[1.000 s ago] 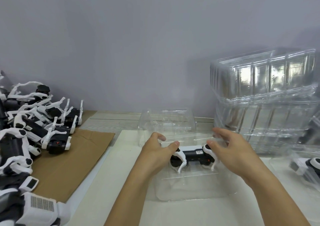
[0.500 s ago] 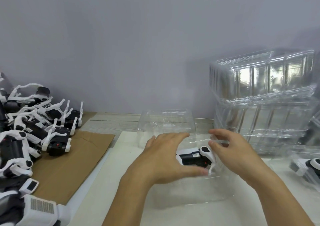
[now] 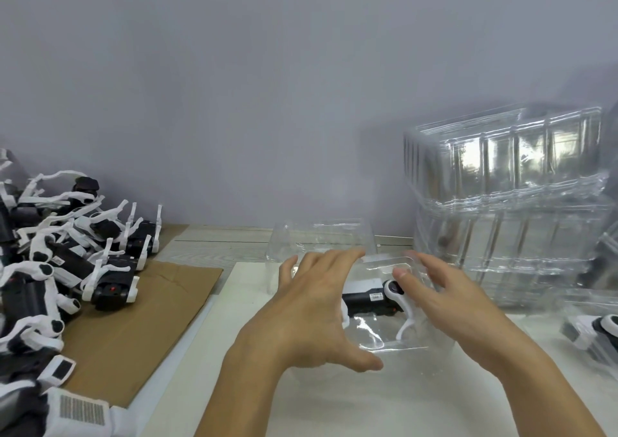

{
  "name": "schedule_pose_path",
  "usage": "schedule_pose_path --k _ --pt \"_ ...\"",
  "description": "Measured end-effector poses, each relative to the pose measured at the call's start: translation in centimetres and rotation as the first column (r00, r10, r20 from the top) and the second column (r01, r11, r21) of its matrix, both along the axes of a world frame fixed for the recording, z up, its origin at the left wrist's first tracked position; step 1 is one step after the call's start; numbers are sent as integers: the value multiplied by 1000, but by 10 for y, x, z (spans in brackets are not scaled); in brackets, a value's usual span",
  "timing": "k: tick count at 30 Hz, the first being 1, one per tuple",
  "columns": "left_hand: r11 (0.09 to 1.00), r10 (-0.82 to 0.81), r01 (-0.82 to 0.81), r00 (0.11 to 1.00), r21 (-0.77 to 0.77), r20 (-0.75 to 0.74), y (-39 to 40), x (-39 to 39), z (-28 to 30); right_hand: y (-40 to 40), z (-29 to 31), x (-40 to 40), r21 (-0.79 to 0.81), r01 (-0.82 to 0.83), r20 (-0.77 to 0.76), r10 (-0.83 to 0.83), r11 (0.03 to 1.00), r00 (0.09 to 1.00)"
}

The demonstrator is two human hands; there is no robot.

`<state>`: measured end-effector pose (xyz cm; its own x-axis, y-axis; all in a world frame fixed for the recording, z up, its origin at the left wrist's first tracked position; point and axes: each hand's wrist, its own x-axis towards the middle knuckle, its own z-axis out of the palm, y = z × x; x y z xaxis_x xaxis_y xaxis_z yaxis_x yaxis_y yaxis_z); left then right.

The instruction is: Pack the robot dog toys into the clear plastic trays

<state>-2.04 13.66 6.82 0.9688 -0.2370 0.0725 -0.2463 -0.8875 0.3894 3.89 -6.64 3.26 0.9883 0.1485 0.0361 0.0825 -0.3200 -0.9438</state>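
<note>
Robot dog toy [image 3: 371, 298] lies inside the clear plastic tray [image 3: 394, 343] on my white work surface [image 3: 334, 403]. My left hand [image 3: 317, 306] spreads flat over the tray's left side, fingers straight; my right hand [image 3: 444, 298] hovers beside it, fingers relaxed, grasping nothing.

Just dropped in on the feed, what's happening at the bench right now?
A person is packing black-and-white robot dog toys into clear plastic trays. One toy lies in the open clear tray in front of them. The left hand and right hand hover over it with fingers spread, gripping nothing. A pile of unpacked robot dog toys waits on the left by a brown cardboard sheet; a stack of empty clear trays stands on the right.
</note>
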Motion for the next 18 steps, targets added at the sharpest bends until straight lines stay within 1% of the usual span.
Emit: schedule_pose_path --k 2,3,5,8,10,11,14,18 --pt "1000 -20 20 998 6 53 0 0 1 2 1 0 105 35 10 -36 994 999" --pt "999 -30 31 998 -16 60 1 0 1 3 1 0 150 51 22 -55 987 998" --pt "991 -12 18 999 -136 41 5 0 3 6 0 -1 202 50 54 -62 978 997" --pt "932 137 -116 990 -344 37 22 4 4 7 0 -4 204 18 115 -42 979 993" --pt "874 240 -204 971 -441 26 36 5 1 7 3 -6 190 -4 173 -29 982 985" --pt "847 260 -229 966 -480 -2 42 4 0 7 5 -7 193 -19 190 -18 981 982" --pt "795 232 -241 969 -556 -87 51 4 -6 9 8 -9 192 -46 211 5 980 978" --pt "779 244 -234 968 -581 -63 54 8 -10 9 8 -11 197 -65 235 17 978 972"
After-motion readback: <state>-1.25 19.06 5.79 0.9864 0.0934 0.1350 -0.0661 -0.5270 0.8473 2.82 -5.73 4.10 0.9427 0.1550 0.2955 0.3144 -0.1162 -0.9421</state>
